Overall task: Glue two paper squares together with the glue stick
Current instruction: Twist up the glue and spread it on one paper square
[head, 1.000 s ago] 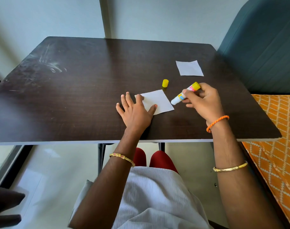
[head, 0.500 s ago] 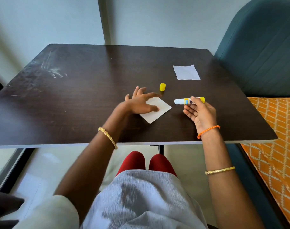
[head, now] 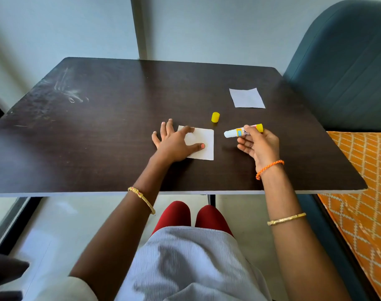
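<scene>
While both hands work at the dark table (head: 98, 148), the head view shows:
Left hand (head: 174, 144): fingers spread and straight, index tip and thumb pressing flat on the near paper square (head: 203, 144); the other fingers rest on the table to its left.
Right hand (head: 259, 146): palm up, fingers loosely apart, thumb and index pinching the glue stick (head: 242, 132), uncapped white tip pointing left, just right of that square.
Paper squares: two; the far paper square (head: 247, 98) lies far right, untouched.
Yellow cap (head: 215, 117): one, upright, between the squares.
</scene>
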